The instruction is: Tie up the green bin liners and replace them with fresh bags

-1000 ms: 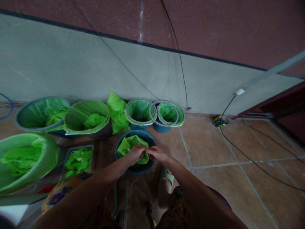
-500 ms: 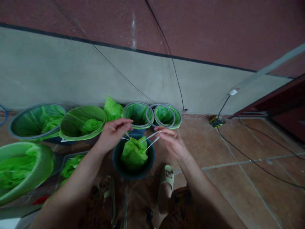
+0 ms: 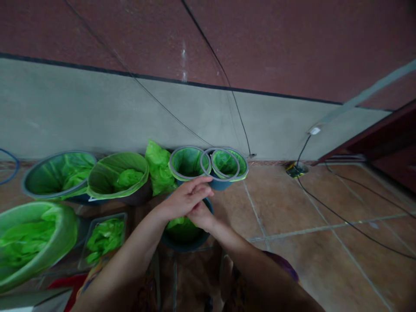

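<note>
Both my hands are crossed over a dark blue-green bin (image 3: 182,247) on the floor between my feet. My left hand (image 3: 183,200) lies on top, its fingers pressed together and pointing right; what is in them does not show. Beneath it is my right hand (image 3: 202,216), its fingertips hidden behind the left. In the bin sits a bright green plastic bag (image 3: 183,229), mostly covered by my hands. Its white drawstrings cannot be made out now.
Bins with green liners stand along the wall: two (image 3: 58,195) (image 3: 117,197) at left, two smaller ones (image 3: 186,177) (image 3: 243,177) behind my hands. A green bag (image 3: 159,167) leans between them. Nearer left are a light-green-lined bin (image 3: 66,229) and a clear tray (image 3: 85,255). A black cable (image 3: 351,223) crosses the tiles.
My hands were apart, each pinching white drawstrings of the green bag. They have come together and crossed above the bin, left over right. The view has tilted up slightly.
</note>
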`<state>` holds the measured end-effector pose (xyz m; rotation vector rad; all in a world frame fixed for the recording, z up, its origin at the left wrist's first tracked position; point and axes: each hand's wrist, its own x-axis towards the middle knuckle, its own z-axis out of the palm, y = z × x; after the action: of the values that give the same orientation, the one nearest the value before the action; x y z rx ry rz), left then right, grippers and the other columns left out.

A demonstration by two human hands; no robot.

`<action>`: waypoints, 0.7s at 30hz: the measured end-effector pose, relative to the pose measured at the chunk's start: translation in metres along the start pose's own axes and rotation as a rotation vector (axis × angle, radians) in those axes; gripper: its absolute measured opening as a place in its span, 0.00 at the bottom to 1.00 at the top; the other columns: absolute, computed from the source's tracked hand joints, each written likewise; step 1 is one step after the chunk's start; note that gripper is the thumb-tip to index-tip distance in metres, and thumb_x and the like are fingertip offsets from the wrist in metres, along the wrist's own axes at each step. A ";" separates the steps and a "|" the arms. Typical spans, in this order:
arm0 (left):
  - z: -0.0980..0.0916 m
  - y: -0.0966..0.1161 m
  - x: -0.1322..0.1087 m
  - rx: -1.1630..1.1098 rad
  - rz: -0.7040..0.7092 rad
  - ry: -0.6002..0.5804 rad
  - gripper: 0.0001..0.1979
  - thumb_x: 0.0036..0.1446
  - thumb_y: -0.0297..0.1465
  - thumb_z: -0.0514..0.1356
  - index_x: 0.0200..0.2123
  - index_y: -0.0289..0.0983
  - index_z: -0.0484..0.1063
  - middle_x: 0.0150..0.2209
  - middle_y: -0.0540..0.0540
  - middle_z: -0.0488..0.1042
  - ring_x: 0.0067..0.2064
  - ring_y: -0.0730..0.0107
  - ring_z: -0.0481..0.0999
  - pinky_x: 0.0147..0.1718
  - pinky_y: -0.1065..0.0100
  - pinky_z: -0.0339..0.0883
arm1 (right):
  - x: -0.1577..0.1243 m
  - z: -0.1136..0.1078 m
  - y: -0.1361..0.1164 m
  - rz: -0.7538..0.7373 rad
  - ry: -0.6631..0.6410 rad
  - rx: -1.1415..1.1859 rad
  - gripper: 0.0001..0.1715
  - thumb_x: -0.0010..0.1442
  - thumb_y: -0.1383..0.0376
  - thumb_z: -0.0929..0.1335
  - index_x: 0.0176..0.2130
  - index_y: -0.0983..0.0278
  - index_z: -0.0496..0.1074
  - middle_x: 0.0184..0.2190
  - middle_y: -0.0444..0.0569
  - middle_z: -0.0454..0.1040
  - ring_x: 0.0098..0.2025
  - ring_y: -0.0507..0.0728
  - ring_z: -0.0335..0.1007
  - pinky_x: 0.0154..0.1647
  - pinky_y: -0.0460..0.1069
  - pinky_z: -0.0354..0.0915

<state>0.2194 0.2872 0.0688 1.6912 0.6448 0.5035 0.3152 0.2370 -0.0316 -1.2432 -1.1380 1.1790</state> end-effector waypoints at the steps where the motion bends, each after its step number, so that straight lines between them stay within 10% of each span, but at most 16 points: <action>1: -0.002 -0.002 0.000 0.063 0.006 0.023 0.25 0.59 0.43 0.54 0.56 0.37 0.67 0.40 0.44 0.79 0.27 0.73 0.73 0.29 0.70 0.67 | 0.003 -0.002 0.000 -0.006 0.027 -0.019 0.11 0.50 0.60 0.71 0.33 0.62 0.69 0.29 0.44 0.70 0.28 0.50 0.63 0.27 0.45 0.60; 6: -0.034 -0.034 0.002 0.571 -0.223 0.588 0.17 0.58 0.35 0.53 0.47 0.36 0.74 0.38 0.41 0.79 0.38 0.61 0.77 0.39 0.65 0.67 | 0.013 -0.034 -0.024 0.201 0.086 -0.018 0.18 0.55 0.52 0.66 0.27 0.65 0.70 0.16 0.39 0.60 0.18 0.46 0.50 0.18 0.44 0.47; 13: 0.011 -0.073 0.013 0.256 -0.141 -0.037 0.11 0.55 0.32 0.54 0.33 0.37 0.76 0.26 0.49 0.75 0.26 0.71 0.71 0.28 0.72 0.62 | 0.009 -0.049 -0.047 0.216 0.057 0.206 0.24 0.51 0.46 0.69 0.32 0.65 0.71 0.16 0.38 0.61 0.16 0.44 0.45 0.15 0.43 0.40; 21: -0.006 -0.098 0.022 0.340 -0.329 0.230 0.14 0.56 0.34 0.51 0.28 0.36 0.75 0.24 0.48 0.75 0.23 0.71 0.68 0.25 0.71 0.58 | 0.008 -0.080 -0.023 0.119 0.181 -0.486 0.13 0.49 0.60 0.71 0.36 0.62 0.72 0.28 0.44 0.72 0.32 0.52 0.67 0.34 0.47 0.60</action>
<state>0.2180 0.3206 -0.0263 1.8063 1.2085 0.3687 0.3959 0.2403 -0.0095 -1.7695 -1.2685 0.8755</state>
